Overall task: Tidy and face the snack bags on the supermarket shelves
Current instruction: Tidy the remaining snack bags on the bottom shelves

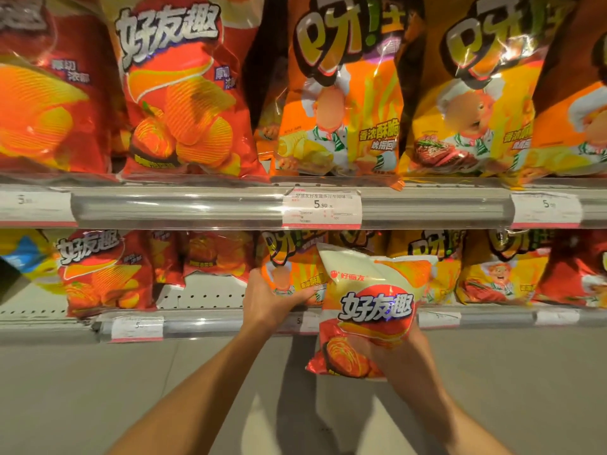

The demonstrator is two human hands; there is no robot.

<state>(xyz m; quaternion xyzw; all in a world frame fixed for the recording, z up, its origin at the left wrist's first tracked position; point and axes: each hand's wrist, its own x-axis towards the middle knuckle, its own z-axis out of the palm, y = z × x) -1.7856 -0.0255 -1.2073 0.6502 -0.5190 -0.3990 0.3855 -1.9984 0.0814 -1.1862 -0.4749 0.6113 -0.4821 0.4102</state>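
Two hands (272,298); five upper-shelf bags (184,93); five price tags (322,206).

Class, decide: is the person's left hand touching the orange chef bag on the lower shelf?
Touching. The head view shows the left hand gripping the orange chef bag, fingers curled under its lower edge.

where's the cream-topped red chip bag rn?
Head view, lower centre-right: the cream-topped red chip bag is off the shelf in the right hand, in front of the lower shelf rail, beside the left hand.

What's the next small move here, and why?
Probably carry the red-and-white bag in the right hand left into the lower shelf's gap: red bags of its brand stand there, while the left hand grips an orange bag.
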